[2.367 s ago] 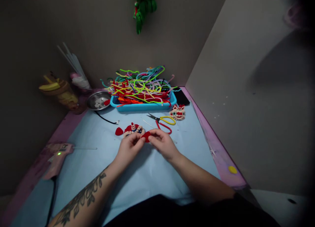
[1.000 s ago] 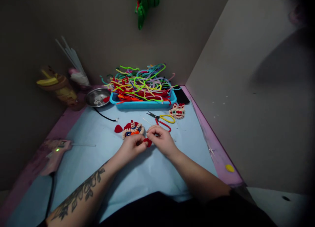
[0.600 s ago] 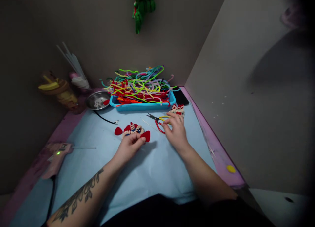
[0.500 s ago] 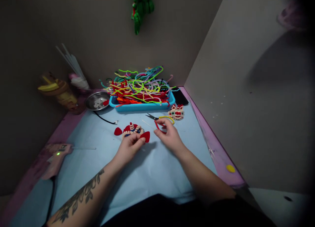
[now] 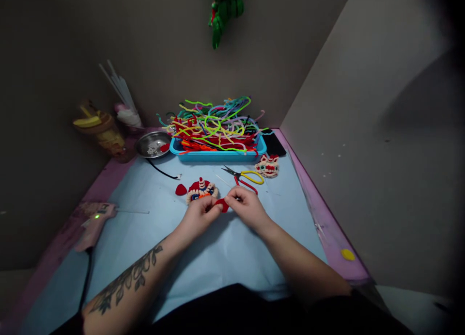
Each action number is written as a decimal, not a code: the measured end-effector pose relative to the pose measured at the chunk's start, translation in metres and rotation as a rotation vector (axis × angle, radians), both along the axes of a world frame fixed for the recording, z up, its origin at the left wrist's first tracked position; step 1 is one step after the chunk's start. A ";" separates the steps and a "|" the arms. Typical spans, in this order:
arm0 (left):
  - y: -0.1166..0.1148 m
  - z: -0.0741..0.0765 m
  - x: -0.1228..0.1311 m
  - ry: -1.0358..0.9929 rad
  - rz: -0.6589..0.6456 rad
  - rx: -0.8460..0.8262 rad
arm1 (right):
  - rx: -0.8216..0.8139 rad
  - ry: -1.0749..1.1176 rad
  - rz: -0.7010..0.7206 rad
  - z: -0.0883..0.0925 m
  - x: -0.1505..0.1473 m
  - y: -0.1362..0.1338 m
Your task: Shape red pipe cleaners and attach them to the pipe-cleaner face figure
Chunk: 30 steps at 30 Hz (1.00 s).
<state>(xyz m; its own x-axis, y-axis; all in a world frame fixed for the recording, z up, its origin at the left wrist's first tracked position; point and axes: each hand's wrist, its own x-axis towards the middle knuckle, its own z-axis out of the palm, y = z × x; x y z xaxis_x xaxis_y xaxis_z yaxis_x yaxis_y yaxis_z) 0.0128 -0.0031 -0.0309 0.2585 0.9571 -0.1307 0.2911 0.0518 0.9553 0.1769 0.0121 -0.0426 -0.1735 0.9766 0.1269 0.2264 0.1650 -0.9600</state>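
Note:
A small red felt piece [image 5: 223, 205] is pinched between both hands over the blue sheet. My left hand [image 5: 199, 217] closes on its left side, my right hand [image 5: 248, 208] on its right edge. Just behind my left hand lies a cream, red and blue fuzzy figure [image 5: 201, 189], partly covered by the fingers. Another red felt piece [image 5: 180, 189] rests to its left. Scissors with yellow and red handles [image 5: 250, 177] lie open behind my right hand, beside a thin pale stick [image 5: 223, 181].
Behind stands a blue tray [image 5: 218, 156] heaped with colourful pipe cleaners. A metal bowl [image 5: 153, 146] is left of it, a second fuzzy figure [image 5: 268, 166] and black phone [image 5: 275, 146] right. A pink glue gun [image 5: 95, 226] lies at the left.
My right hand has come away from beside the scissors and the stick and now grips the red felt piece together with my left hand. The view has shifted slightly.

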 end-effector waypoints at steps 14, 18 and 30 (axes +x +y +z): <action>0.001 -0.004 -0.001 -0.147 0.155 -0.061 | -0.099 0.161 -0.040 -0.002 -0.010 -0.002; 0.002 0.003 -0.004 -0.102 0.142 0.014 | -0.127 0.136 -0.012 0.002 -0.003 -0.002; 0.002 0.000 -0.006 0.042 0.185 0.218 | -0.130 0.180 -0.004 -0.002 -0.010 -0.007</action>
